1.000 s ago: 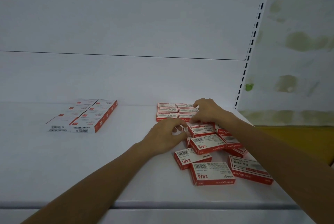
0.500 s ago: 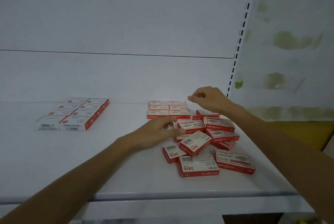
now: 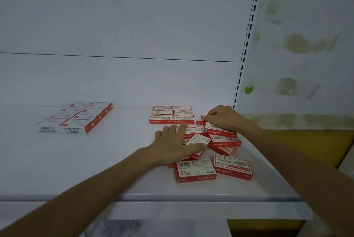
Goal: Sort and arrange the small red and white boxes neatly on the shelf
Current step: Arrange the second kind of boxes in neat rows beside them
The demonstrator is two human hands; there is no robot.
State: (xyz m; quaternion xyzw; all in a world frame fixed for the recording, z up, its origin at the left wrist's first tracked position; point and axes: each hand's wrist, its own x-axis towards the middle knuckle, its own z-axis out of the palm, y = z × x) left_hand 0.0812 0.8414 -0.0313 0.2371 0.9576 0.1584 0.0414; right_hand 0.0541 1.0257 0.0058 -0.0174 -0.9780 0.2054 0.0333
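Small red and white boxes lie on the white shelf (image 3: pixel 92 162). Several form a neat block (image 3: pixel 172 115) at the back. In front of it is a loose pile (image 3: pixel 225 142), and two more boxes (image 3: pixel 195 171) (image 3: pixel 232 166) lie flat nearer the front edge. My left hand (image 3: pixel 172 146) rests on the pile's left side and holds a tilted box (image 3: pixel 199 138) between thumb and fingers. My right hand (image 3: pixel 226 118) curls over the far end of the top box (image 3: pixel 220 131) at the back of the pile, just right of the neat block.
A second group of larger white and red boxes (image 3: pixel 76 117) sits in rows at the back left. The slotted upright (image 3: pixel 247 45) bounds the shelf on the right, with a stained wall (image 3: pixel 306 45) beyond. The shelf's front lip (image 3: pixel 172 197) runs below my forearms.
My right hand came down from above the pile onto its rear box. My left hand slid forward over the pile and took a tilted box. The view shifted slightly.
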